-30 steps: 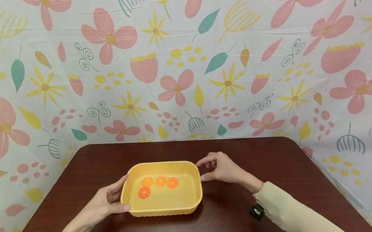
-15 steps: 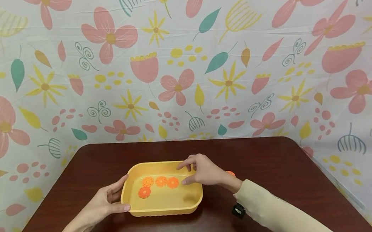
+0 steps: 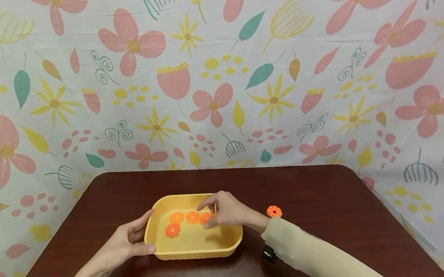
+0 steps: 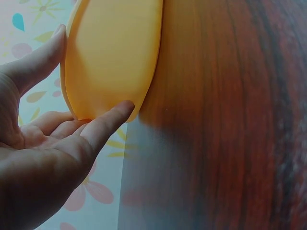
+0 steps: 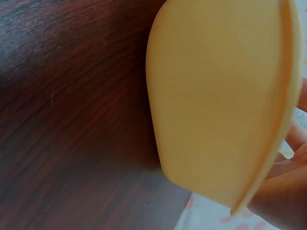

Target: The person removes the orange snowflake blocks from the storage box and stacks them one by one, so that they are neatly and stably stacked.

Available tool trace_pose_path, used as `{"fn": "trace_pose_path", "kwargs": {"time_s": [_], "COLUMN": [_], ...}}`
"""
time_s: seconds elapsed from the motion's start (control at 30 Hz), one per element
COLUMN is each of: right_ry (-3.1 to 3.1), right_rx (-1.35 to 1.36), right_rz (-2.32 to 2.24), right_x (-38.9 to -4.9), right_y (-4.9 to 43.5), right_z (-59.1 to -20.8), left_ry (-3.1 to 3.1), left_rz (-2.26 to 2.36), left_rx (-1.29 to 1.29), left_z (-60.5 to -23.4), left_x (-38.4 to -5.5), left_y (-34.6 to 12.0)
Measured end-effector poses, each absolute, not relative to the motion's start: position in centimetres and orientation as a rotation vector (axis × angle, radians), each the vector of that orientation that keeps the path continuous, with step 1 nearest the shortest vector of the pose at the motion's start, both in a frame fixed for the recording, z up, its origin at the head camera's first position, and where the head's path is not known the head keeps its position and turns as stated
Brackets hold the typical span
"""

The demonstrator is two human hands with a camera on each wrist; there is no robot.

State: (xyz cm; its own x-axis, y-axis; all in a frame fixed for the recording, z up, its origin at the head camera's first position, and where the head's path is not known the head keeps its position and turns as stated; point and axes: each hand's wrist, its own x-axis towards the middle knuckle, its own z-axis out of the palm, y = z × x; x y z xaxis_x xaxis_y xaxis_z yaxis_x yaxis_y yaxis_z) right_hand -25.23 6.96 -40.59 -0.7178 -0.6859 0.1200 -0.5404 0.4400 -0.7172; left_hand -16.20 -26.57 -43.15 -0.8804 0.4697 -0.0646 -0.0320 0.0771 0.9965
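A yellow rectangular tub [image 3: 198,254] stands on the dark table, with several flat orange notched, flower-shaped discs [image 3: 172,231] lying on its floor. My left hand [image 3: 123,242] holds the tub's left end, thumb at the near corner and a finger at the far one; in the left wrist view, fingers [image 4: 109,122] touch the tub's outer wall [image 4: 115,52]. Over the right side of the tub reaches my right hand [image 3: 226,210], thumb and index finger apart beside the rightmost disc, which they partly cover. Nothing shows between them. The tub wall [image 5: 220,96] hides most of that hand in the right wrist view.
An orange notched piece [image 3: 274,211] with a dark centre rests on the brown table [image 3: 305,184], right of the tub and close to my right sleeve [image 3: 309,247]. Behind the table hangs a flower-printed cloth [image 3: 214,134].
My right hand has moved left from beside the tub's right rim to over the discs inside. The orange piece on the table has come into view behind the arm. My left hand stays put.
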Motion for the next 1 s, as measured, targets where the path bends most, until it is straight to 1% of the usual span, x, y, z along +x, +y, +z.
{"fn": "trace_pose_path", "kwargs": {"time_s": [0.3, 0.67, 1.0], "right_ry": [2.506, 2.497, 2.520], "right_rx": [-1.065, -0.911, -0.869], "right_rz": [-1.095, -1.064, -0.992], "right_x": [-25.9, -26.3, -26.8], "right_y": [5.3, 4.3, 3.8], "right_z": [-41.5, -42.5, -43.3], "left_ry": [2.014, 2.019, 2.022], "left_rz": [1.859, 1.849, 1.850], "left_rx": [0.444, 0.452, 0.449], "left_z": [-43.1, -43.0, -43.1], "left_x": [-16.3, -16.1, -16.2], "left_y": [-26.6, -26.5, -26.5]}}
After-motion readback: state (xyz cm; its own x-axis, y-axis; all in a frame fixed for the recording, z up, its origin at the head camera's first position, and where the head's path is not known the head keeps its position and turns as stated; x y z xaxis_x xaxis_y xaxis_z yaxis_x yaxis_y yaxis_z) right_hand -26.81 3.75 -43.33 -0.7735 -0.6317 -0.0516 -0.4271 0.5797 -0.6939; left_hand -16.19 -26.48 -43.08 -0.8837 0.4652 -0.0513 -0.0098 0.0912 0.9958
